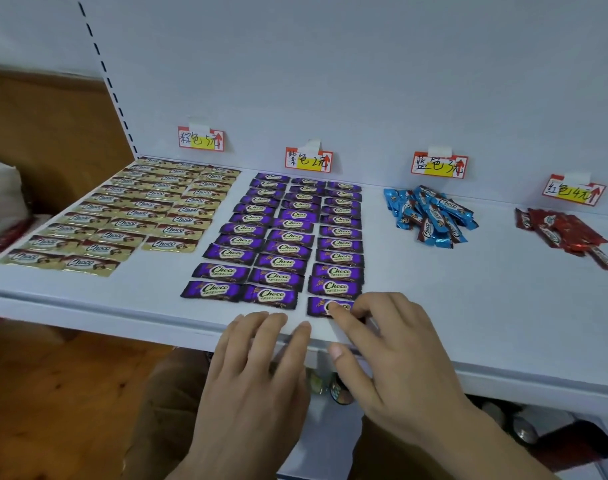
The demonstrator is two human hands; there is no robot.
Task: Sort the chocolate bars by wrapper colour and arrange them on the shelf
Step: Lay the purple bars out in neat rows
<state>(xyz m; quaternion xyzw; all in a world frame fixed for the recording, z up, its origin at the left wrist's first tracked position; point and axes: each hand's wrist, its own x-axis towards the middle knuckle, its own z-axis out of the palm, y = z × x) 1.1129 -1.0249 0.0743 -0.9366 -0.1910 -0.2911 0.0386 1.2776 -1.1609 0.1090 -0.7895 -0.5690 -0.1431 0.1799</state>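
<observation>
On the white shelf (468,306) lie gold bars (122,209) in neat rows at the left and purple bars (281,233) in three columns at the middle. A loose heap of blue bars (430,213) sits to the right, and a heap of red bars (565,233) at the far right. My right hand (392,348) rests fingertips on the nearest purple bar (318,305) of the right column, partly covering it. My left hand (257,372) lies flat at the shelf's front edge, fingers apart, holding nothing.
Four price labels are taped to the back wall: (201,139), (308,159), (438,164), (573,189). A white plastic bag (1,199) sits off the shelf's left end. Objects show on a lower shelf (510,424). Wooden floor lies below left.
</observation>
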